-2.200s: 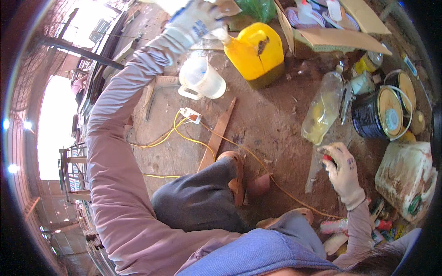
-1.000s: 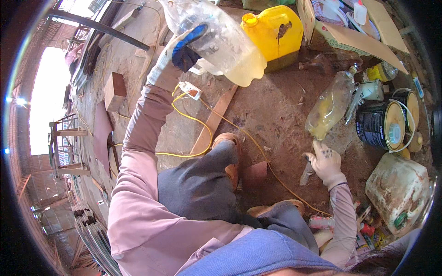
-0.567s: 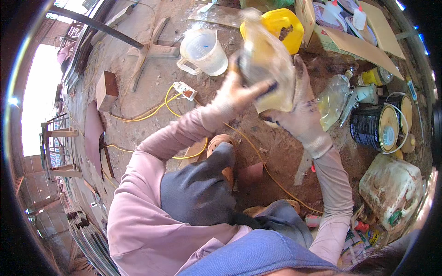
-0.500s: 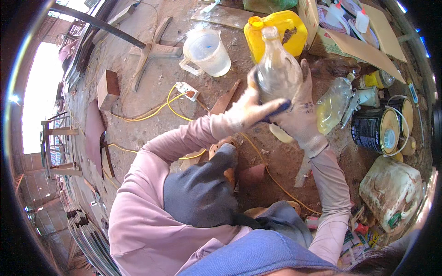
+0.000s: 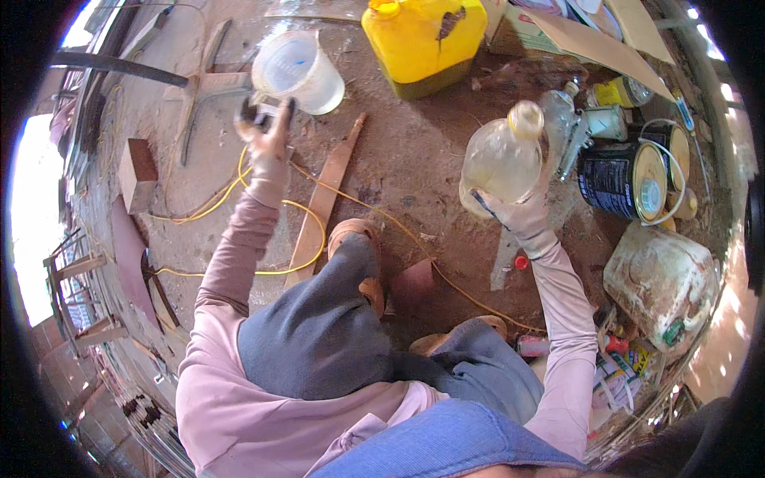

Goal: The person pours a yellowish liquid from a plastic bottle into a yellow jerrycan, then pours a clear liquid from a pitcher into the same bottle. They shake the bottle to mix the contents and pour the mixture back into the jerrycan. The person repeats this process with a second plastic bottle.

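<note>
My right hand (image 5: 522,217), in a pale work glove, grips a clear plastic bottle (image 5: 498,159), its uncapped mouth tilted up and away from me. My left hand (image 5: 264,131), gloved too, is stretched out at the near side of a translucent plastic measuring jug (image 5: 325,84), by its handle. Its thumb and fingers are apart; whether they touch the handle cannot be made out. A yellow jerrycan (image 5: 422,48) with a hole cut in its side stands on the ground between and beyond my hands. A small red cap (image 5: 521,262) lies near my right forearm.
Right of the bottle are another clear bottle (image 5: 558,111), a black paint can (image 5: 613,182) and a dirty white jerrycan (image 5: 657,279). A yellow cable (image 5: 323,231) winds past a wooden board (image 5: 327,195). A wooden block (image 5: 138,175) stands at left; an open cardboard box (image 5: 598,52) lies far right.
My left hand has let go of the bottle and moved left to the jug. My right hand has carried the bottle nearer, away from the yellow jerrycan. The whole view has shifted.
</note>
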`<move>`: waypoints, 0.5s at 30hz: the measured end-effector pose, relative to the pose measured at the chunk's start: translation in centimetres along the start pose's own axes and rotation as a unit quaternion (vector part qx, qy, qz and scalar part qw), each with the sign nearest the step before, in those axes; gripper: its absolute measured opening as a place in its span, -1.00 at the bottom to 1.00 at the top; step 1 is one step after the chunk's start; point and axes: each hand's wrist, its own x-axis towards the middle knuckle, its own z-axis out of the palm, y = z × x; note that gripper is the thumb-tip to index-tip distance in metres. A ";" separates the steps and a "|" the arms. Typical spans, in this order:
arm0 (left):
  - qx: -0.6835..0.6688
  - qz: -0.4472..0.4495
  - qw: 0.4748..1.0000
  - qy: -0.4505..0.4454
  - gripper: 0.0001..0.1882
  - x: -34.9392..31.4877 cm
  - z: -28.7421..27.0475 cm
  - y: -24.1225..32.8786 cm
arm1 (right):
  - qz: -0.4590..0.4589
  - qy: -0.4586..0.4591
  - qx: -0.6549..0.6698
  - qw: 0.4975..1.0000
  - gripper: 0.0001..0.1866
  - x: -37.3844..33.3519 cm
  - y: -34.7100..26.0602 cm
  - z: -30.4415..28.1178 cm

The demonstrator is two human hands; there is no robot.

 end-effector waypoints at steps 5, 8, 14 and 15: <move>0.211 -0.032 0.970 -0.114 0.06 4.9 -3.7 -2.7 | -0.003 0.010 0.066 0.998 0.20 -2.0 2.5 0.9; 0.042 -0.072 0.984 -0.160 -0.02 5.6 -3.5 -3.1 | -0.015 -0.010 0.075 0.997 0.12 -3.7 3.2 1.7; -0.004 -0.252 0.967 -0.029 -0.19 10.5 -5.3 -7.1 | -0.032 -0.081 -0.076 0.993 0.11 -4.1 3.4 1.0; -0.021 -0.238 0.970 -0.034 -0.18 10.6 -4.7 -7.1 | -0.041 -0.073 -0.072 0.994 0.13 -3.9 3.7 1.2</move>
